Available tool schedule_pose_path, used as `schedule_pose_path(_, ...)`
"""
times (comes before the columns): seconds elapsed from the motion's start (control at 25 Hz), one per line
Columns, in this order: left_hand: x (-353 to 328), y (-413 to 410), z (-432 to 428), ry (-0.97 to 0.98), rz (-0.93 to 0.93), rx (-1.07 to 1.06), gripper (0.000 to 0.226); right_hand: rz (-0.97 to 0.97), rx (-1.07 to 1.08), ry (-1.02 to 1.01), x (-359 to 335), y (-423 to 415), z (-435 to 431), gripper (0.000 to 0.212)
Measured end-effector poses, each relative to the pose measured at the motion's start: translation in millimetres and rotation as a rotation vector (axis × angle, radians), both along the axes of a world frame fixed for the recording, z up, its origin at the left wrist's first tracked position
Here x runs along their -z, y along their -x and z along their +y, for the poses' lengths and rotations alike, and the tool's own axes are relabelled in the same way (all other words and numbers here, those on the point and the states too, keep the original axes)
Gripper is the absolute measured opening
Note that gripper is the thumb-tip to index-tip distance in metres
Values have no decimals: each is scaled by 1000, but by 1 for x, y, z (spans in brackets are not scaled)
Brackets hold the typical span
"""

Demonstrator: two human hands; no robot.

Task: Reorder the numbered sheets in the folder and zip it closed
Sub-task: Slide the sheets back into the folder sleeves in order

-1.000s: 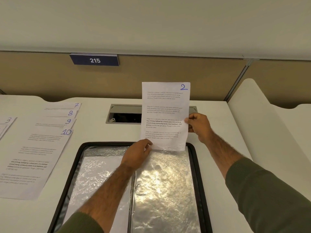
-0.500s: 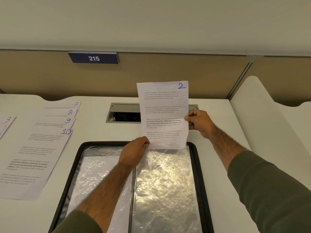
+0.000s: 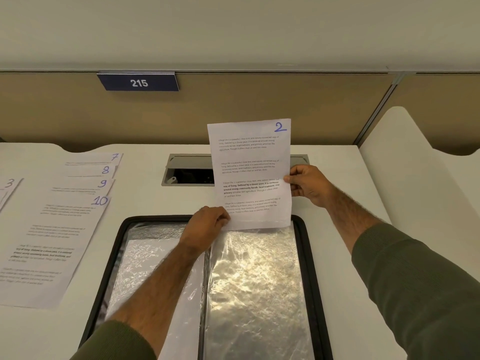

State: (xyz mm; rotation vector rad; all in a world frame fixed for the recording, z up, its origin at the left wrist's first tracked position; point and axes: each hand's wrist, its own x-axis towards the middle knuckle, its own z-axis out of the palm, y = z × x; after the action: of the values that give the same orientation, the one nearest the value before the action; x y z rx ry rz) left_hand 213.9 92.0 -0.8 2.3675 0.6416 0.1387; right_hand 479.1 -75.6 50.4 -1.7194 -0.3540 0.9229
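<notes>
Head view: printed white sheet (image 3: 250, 162) bears blue 2.

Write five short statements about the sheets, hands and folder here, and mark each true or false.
1. The left hand and right hand both hold sheet 2. True.
2. The folder is zipped closed. False: it lies open, plastic sleeves showing.
3. Sheet 10 lies on the desk left of the folder. True.
4. Sheet 2 lies flat on the desk. False: it is held upright over the folder's far edge.
5. The wall sign reads 512. False: it reads 215.
</notes>
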Motion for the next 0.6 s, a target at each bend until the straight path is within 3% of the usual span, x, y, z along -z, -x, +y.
schedule_pose_path(0.2, 11, 1, 6, 35, -38, 2, 12, 13, -41, 16, -1, -1, 2, 6)
schedule_pose_path(0.32, 16, 1, 2, 35, -156, -173, 22, 14, -80, 56, 4, 6, 3, 4)
schedule_pose_path(0.48, 5, -15, 12, 471, -269, -582, 53, 3, -125, 117, 11, 14, -2, 6)
schedule_pose_path(0.6, -1, -25, 27, 660, -272, -657, 60, 35, -146, 137, 11, 22, -9, 14)
